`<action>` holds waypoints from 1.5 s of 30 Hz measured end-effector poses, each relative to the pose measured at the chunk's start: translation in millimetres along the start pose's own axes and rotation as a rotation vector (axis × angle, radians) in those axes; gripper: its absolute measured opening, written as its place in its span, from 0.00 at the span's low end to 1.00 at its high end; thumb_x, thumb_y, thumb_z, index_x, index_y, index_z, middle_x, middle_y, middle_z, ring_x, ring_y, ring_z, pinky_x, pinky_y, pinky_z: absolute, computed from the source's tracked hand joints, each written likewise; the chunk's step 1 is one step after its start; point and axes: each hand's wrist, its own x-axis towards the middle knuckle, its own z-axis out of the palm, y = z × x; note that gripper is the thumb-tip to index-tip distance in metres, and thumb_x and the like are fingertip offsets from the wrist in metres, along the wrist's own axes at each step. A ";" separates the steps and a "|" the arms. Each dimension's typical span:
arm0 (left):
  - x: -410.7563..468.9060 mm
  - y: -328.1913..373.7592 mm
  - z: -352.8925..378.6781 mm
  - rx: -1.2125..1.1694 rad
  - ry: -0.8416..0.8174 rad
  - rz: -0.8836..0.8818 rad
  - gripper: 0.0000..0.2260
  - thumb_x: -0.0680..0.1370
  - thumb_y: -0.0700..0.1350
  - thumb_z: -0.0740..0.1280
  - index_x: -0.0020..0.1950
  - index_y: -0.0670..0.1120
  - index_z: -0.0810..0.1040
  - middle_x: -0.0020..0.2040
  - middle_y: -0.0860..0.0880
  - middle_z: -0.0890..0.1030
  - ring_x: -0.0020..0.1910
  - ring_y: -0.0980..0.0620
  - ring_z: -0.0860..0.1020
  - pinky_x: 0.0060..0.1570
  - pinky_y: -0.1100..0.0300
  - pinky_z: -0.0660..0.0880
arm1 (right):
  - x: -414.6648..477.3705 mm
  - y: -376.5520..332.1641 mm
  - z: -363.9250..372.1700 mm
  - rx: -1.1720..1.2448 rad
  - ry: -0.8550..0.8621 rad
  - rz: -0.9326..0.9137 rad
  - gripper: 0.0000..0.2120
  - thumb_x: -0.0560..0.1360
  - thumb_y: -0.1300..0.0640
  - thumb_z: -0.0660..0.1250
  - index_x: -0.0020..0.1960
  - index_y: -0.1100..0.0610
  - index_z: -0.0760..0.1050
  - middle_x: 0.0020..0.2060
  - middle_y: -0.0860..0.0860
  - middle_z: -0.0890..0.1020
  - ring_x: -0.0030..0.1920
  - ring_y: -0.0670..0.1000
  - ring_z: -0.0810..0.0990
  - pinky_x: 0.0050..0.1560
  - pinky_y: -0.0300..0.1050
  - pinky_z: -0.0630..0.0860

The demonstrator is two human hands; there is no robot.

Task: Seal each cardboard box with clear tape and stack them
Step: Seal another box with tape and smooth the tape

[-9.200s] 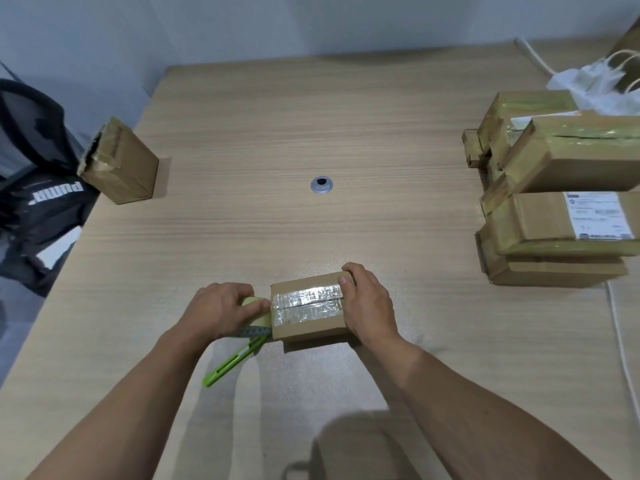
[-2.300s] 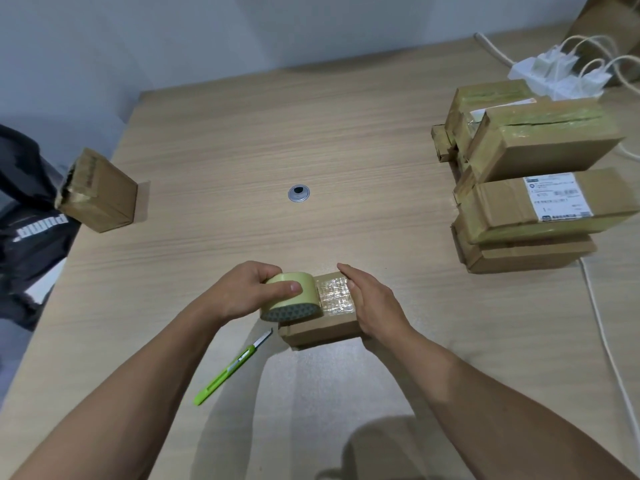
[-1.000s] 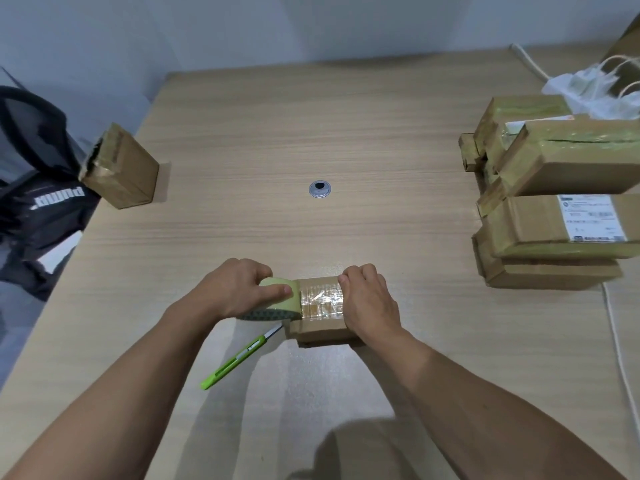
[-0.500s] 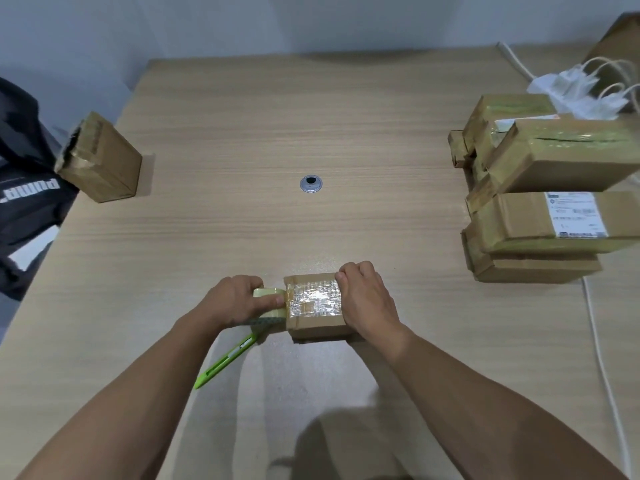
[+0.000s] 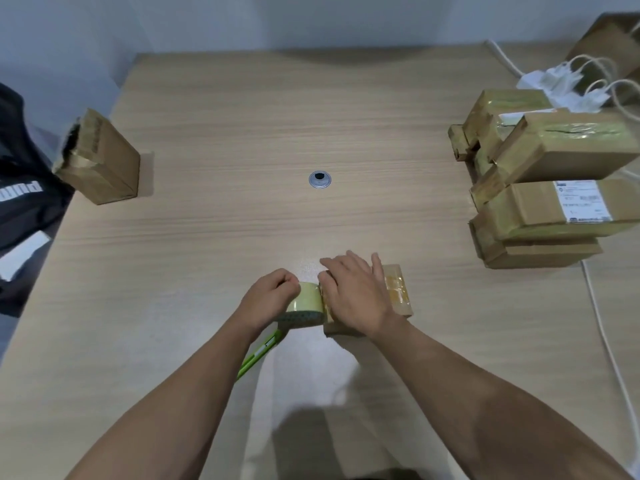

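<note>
Several taped boxes (image 5: 554,188) sit stacked at the bench's (image 5: 242,116) right side, so much looks done. One small box (image 5: 398,292) near the front edge is mid-sealing: the right hand (image 5: 353,292) lies flat on it, fingers spread, while the left hand (image 5: 270,299) grips the tape roll (image 5: 306,301) against it. Another box (image 5: 100,161) waits far left.

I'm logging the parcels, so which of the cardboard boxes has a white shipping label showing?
The long box second from the bottom in the stack at the table's right. Its white printed label faces up; the other boxes show only cardboard and tape.
</note>
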 end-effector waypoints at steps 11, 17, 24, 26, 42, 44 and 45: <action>7.6 -15.2 12.2 0.413 0.001 0.175 0.15 0.80 0.51 0.66 0.35 0.51 0.69 0.33 0.53 0.73 0.36 0.53 0.71 0.34 0.60 0.63 | -6.8 3.0 3.8 -0.112 -0.038 0.106 0.17 0.85 0.45 0.46 0.64 0.44 0.71 0.61 0.45 0.74 0.67 0.49 0.67 0.77 0.51 0.39; 10.8 -16.8 31.6 0.486 0.016 0.260 0.15 0.82 0.52 0.64 0.36 0.53 0.67 0.36 0.54 0.72 0.36 0.57 0.70 0.34 0.65 0.61 | -11.5 13.1 2.5 -0.112 -0.024 0.145 0.17 0.85 0.46 0.46 0.62 0.44 0.72 0.59 0.44 0.75 0.65 0.49 0.68 0.77 0.50 0.41; 3.0 -23.6 25.3 0.290 -0.066 0.184 0.12 0.85 0.51 0.56 0.52 0.51 0.78 0.48 0.54 0.76 0.53 0.51 0.74 0.47 0.60 0.66 | -8.0 14.1 6.6 -0.092 0.053 0.177 0.16 0.85 0.50 0.48 0.59 0.47 0.74 0.56 0.45 0.78 0.63 0.49 0.71 0.74 0.46 0.43; 1.0 -25.7 18.7 0.207 0.001 0.181 0.14 0.86 0.49 0.56 0.63 0.51 0.79 0.55 0.56 0.76 0.58 0.55 0.73 0.55 0.59 0.67 | -8.5 14.0 6.0 -0.086 0.059 0.175 0.16 0.86 0.50 0.48 0.60 0.48 0.75 0.56 0.45 0.78 0.62 0.49 0.71 0.74 0.46 0.43; -17.0 -89.4 -23.0 1.012 -0.091 0.008 0.10 0.74 0.52 0.66 0.48 0.51 0.67 0.47 0.52 0.71 0.47 0.50 0.70 0.46 0.52 0.75 | -12.7 16.8 8.1 -0.024 0.100 0.134 0.16 0.85 0.51 0.49 0.57 0.49 0.76 0.53 0.45 0.79 0.60 0.49 0.72 0.75 0.48 0.47; -14.8 -92.2 -28.6 1.015 -0.050 -0.001 0.05 0.76 0.48 0.64 0.48 0.50 0.69 0.46 0.51 0.71 0.46 0.49 0.72 0.47 0.50 0.77 | -13.2 16.7 8.4 -0.025 0.101 0.133 0.16 0.85 0.51 0.49 0.57 0.49 0.76 0.53 0.45 0.79 0.60 0.49 0.72 0.75 0.48 0.47; -13.9 -90.6 -32.5 1.009 -0.028 -0.014 0.04 0.76 0.46 0.63 0.48 0.49 0.70 0.46 0.51 0.71 0.44 0.49 0.73 0.47 0.50 0.77 | -13.5 16.6 8.5 -0.024 0.103 0.134 0.17 0.85 0.51 0.49 0.57 0.49 0.76 0.53 0.45 0.79 0.60 0.49 0.72 0.75 0.47 0.47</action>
